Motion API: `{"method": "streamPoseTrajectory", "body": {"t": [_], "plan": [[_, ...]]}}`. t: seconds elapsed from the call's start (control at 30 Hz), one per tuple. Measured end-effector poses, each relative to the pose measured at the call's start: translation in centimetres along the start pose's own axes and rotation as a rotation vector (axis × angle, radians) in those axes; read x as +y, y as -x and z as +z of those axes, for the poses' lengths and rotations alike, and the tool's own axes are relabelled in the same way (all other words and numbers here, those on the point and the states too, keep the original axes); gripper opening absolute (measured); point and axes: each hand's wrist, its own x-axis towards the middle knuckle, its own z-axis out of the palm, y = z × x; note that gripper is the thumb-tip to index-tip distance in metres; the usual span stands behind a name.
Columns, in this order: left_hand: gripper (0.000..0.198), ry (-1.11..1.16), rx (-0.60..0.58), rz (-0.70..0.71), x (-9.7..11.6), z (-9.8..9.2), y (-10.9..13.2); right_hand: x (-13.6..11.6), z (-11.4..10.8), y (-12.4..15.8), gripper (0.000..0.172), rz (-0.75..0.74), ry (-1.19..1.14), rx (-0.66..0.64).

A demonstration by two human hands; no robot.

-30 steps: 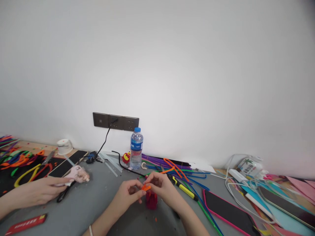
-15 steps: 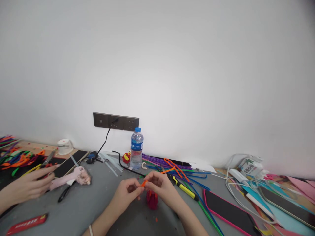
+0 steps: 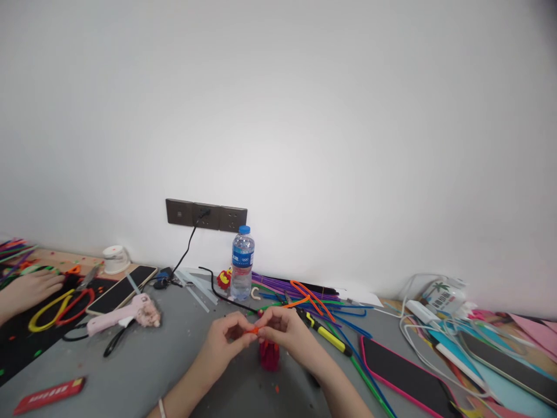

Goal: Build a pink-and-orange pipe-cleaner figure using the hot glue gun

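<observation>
Both of my hands meet over the grey table, fingertips pinching a short orange piece of pipe cleaner [image 3: 253,331]. My left hand [image 3: 226,338] is closed on one end of it. The other end is gripped between thumb and forefinger of my right hand [image 3: 285,334]. Just below the fingers stands a dark red fuzzy object [image 3: 269,354], partly covered by my right hand. Yellow-and-black handled pliers [image 3: 328,338] lie beside my right wrist, next to a bundle of coloured pipe cleaners [image 3: 300,293].
Behind my hands stands a water bottle [image 3: 242,264]. To the left are a pink glue gun [image 3: 115,319], a phone [image 3: 124,288], scissors [image 3: 65,307] and a red packet [image 3: 50,396]. A co-worker's hand [image 3: 32,293] is at far left. A pink-edged phone [image 3: 404,377] and cables lie right.
The orange piece has turned more level between my fingertips. The co-worker's hand has withdrawn left from the glue gun and phone, uncovering the scissors.
</observation>
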Motion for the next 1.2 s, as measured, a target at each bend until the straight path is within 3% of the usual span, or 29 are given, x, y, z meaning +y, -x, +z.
{"method": "streamPoseTrajectory", "body": {"t": [0.33, 0.8, 0.87, 1.0, 1.07, 1.2], "plan": [[0.017, -0.082, -0.175, 0.052, 0.8, 0.0, 0.6, -0.6, -2.0, 1.3, 0.015, 0.115, -0.007, -0.232], [0.018, -0.107, -0.459, 0.085, 2.3, 0.3, 1.4, -1.3, -1.9, 2.0, 0.029, 0.328, -0.019, -0.502], [0.019, -0.148, -0.362, 0.113, 2.0, 0.2, 1.2, -1.3, -1.7, 1.7, 0.031, 0.289, -0.001, -0.443], [0.021, -0.174, 0.038, 0.100, 1.0, -0.1, 0.6, -0.4, -1.1, 0.2, 0.032, -0.012, 0.042, 0.023], [0.022, -0.160, 0.182, 0.072, 0.7, -0.4, 0.3, 0.2, -0.6, -0.4, 0.030, -0.126, 0.099, 0.193], [0.020, -0.183, 0.238, 0.067, 0.9, -0.6, 0.1, 1.0, 0.3, -0.7, 0.018, -0.282, 0.356, 0.293]]}}
